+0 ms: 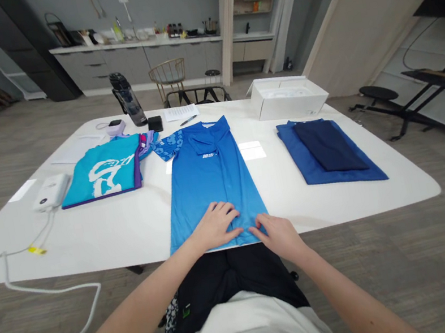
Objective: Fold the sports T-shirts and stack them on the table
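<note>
A blue gradient T-shirt lies lengthwise in front of me, its collar at the far end and its hem at the table's near edge. The right side is folded inward over the body, while a patterned sleeve sticks out at the upper left. My left hand rests on the lower part of the shirt with its fingers spread. At the lower right corner, my right hand has thumb and fingers bent together on the fabric by the hem; its fingertips are partly hidden.
Left on the white table are folded turquoise clothing, a white power strip with a cable, and a water bottle. Folded navy clothes and a white box are on the right. A pen lies beyond the collar.
</note>
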